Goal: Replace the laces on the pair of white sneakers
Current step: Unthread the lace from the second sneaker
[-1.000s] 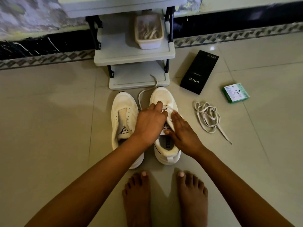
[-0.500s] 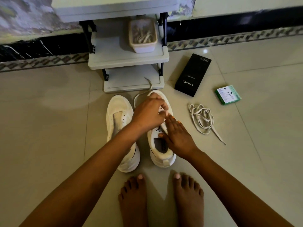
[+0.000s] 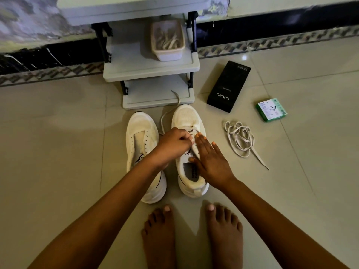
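on the floor tiles, the left sneaker (image 3: pixel 142 150) stands with bare eyelets, no lace in it. just beside it the left hand (image 3: pixel 172 145) curls its fingers (image 3: pixel 185 137) around the lace (image 3: pixel 191 133) at the upper rows of the right sneaker (image 3: pixel 189 121), pinching it; a loose end trails toward the low shelf (image 3: pixel 155 98). the right hand (image 3: pixel 210 160) lies flat with straight fingers along the shoe's side, steadying it and holding nothing. well to the right a coiled lace (image 3: pixel 239 140) lies on the floor, near a black box (image 3: pixel 229 86) and a green box (image 3: pixel 272 109). the step seems to be working a lace through the right sneaker's eyelets, whether in or out cannot be told. the next move calls for a firm pull while the flat hand holds the shoe still.
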{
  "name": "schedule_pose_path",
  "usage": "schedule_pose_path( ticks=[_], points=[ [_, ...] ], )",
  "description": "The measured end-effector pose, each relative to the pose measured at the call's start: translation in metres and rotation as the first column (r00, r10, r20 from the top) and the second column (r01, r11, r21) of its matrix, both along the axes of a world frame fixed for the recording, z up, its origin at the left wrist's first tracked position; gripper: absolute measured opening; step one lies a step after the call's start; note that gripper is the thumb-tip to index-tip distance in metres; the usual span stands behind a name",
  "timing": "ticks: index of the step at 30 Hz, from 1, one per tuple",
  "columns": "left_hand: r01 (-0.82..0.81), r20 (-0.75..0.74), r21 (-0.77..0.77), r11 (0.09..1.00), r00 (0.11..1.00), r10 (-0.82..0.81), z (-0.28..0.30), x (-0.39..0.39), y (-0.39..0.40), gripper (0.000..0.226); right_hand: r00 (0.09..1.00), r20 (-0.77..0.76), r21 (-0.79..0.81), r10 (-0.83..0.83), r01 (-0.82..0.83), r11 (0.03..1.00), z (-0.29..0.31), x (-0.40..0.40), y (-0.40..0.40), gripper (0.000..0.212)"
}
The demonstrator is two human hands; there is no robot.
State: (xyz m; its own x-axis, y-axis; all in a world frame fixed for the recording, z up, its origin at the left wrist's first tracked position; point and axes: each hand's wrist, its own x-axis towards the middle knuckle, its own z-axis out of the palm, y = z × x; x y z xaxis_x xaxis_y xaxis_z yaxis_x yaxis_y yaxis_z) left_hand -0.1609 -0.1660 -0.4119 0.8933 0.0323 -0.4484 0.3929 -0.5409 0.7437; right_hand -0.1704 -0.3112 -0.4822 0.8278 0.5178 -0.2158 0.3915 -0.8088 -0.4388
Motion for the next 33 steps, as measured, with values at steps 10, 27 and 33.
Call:
schedule_pose_path(
  ticks=[10,27,33],
  points=[
    [0.21,0.17,0.798,0.564,0.821,-0.545,-0.011,-0.008,-0.001,0.032,1.0,-0.027,0.027,-0.001,0.002,1.0,-0.002,0.003,0.001,0.09],
    [0.146,0.279,0.592,0.793,0.886,-0.371,-0.014,-0.013,0.01,0.016,1.0,0.016,-0.041,0.013,-0.012,0.999,-0.003,0.004,0.002,0.092],
    [-0.027,0.127,-0.268,0.963,0.99,0.063,0.014,-0.009,-0.004,0.011,0.999,0.011,-0.067,0.033,-0.032,0.997,0.002,0.004,0.003,0.065]
  ],
)
